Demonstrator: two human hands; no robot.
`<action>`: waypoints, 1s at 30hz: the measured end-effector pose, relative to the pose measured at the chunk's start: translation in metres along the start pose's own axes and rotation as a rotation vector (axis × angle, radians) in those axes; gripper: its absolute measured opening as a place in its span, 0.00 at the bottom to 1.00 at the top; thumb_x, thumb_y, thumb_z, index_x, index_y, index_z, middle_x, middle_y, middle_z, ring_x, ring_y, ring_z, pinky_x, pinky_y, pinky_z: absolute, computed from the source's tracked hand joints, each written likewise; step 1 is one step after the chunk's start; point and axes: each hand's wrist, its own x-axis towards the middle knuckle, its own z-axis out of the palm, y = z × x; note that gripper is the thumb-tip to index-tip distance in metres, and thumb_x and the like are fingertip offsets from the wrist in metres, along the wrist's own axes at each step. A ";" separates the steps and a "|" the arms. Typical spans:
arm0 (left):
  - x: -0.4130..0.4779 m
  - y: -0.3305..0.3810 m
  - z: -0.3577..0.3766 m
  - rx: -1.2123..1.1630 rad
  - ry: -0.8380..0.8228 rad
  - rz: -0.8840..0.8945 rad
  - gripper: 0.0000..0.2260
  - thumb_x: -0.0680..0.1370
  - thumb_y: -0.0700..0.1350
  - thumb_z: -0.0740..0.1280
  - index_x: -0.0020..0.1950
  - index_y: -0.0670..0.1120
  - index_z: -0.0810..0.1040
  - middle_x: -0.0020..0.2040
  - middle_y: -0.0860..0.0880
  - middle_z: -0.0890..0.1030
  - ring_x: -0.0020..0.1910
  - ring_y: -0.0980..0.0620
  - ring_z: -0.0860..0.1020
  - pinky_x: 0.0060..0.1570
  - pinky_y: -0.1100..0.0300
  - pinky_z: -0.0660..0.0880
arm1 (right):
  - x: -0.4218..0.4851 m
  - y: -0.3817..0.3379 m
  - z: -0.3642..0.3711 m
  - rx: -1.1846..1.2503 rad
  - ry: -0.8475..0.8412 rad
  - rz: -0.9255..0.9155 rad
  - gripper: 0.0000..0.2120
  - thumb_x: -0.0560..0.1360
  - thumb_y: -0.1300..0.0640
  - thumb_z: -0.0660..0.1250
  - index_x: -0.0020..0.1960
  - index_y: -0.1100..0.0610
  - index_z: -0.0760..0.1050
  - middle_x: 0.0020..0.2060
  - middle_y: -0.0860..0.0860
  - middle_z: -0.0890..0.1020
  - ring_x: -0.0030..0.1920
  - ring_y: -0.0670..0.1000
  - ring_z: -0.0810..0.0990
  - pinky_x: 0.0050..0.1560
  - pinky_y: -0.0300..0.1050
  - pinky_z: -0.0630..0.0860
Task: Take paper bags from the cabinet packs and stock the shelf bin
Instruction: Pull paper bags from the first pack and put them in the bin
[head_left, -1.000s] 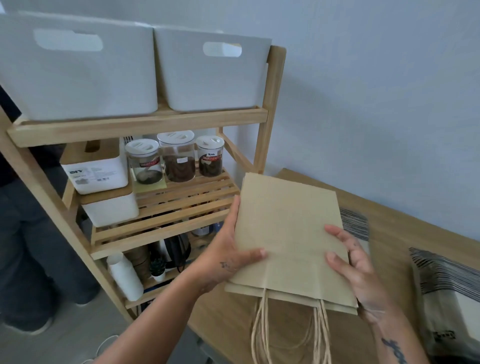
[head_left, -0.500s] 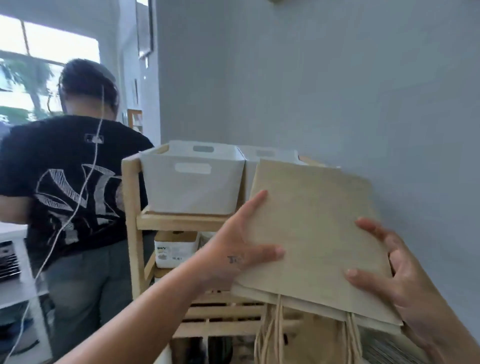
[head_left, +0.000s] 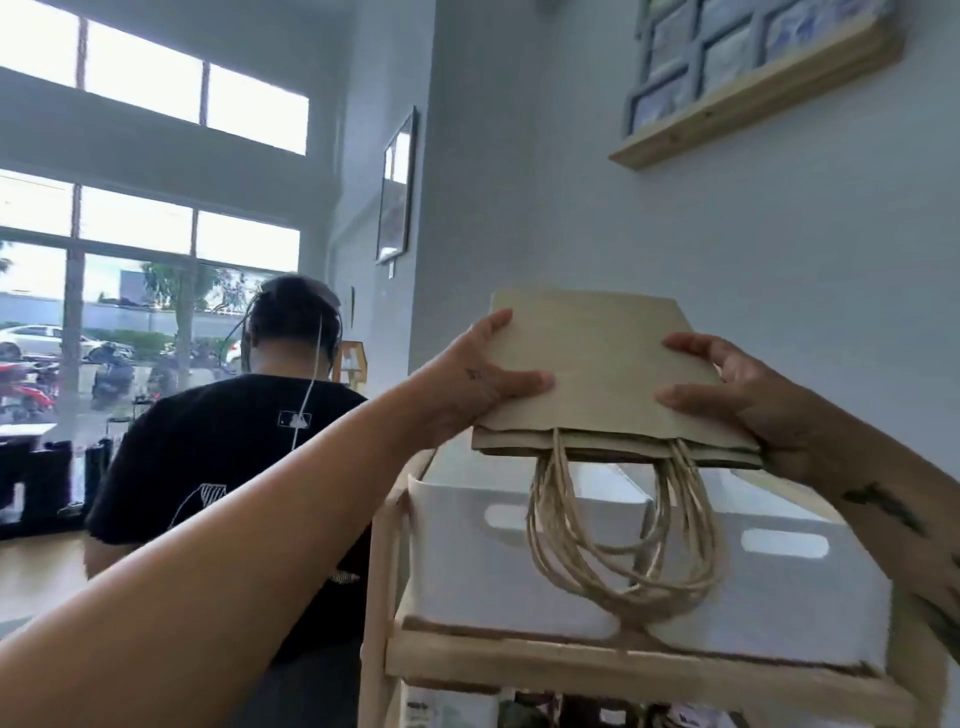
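A flat stack of brown paper bags (head_left: 605, 364) is held level in the air above the top shelf. My left hand (head_left: 483, 379) grips its left edge and my right hand (head_left: 727, 395) grips its right edge. The bags' twisted paper handles (head_left: 618, 530) hang down in loops in front of two white bins. The left white bin (head_left: 467, 561) and the right white bin (head_left: 810, 587) stand side by side on the wooden shelf unit (head_left: 597, 670). The stack hides most of the bins' open tops.
A person in a black T-shirt (head_left: 234, 457) stands close to the left of the shelf unit, back turned. A wooden wall ledge with framed pictures (head_left: 753, 88) hangs above right. Large windows (head_left: 145, 208) fill the left side.
My hands have lifted the stack of bags from beside the lower shelves up over the top bins. My view has tilted upward, bringing the windows and wall ledge into sight.
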 end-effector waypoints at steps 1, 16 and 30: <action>0.011 -0.002 -0.011 0.002 0.012 0.001 0.37 0.72 0.36 0.71 0.76 0.49 0.55 0.48 0.55 0.70 0.45 0.54 0.76 0.42 0.65 0.79 | 0.018 0.000 0.005 0.002 -0.003 0.001 0.28 0.67 0.68 0.68 0.63 0.51 0.67 0.51 0.56 0.77 0.29 0.48 0.82 0.27 0.39 0.79; 0.162 -0.099 -0.090 0.152 0.167 -0.022 0.41 0.68 0.37 0.75 0.75 0.51 0.57 0.64 0.47 0.68 0.59 0.48 0.72 0.57 0.57 0.74 | 0.205 0.077 0.034 -0.044 0.001 0.036 0.32 0.69 0.72 0.68 0.67 0.53 0.63 0.48 0.54 0.76 0.43 0.54 0.78 0.39 0.43 0.80; 0.143 -0.163 -0.060 0.970 -0.308 -0.584 0.54 0.68 0.58 0.73 0.76 0.52 0.33 0.76 0.42 0.56 0.74 0.43 0.60 0.72 0.54 0.59 | 0.208 0.148 0.035 -0.811 -0.331 0.612 0.59 0.64 0.62 0.77 0.74 0.45 0.34 0.72 0.61 0.59 0.65 0.62 0.70 0.59 0.58 0.75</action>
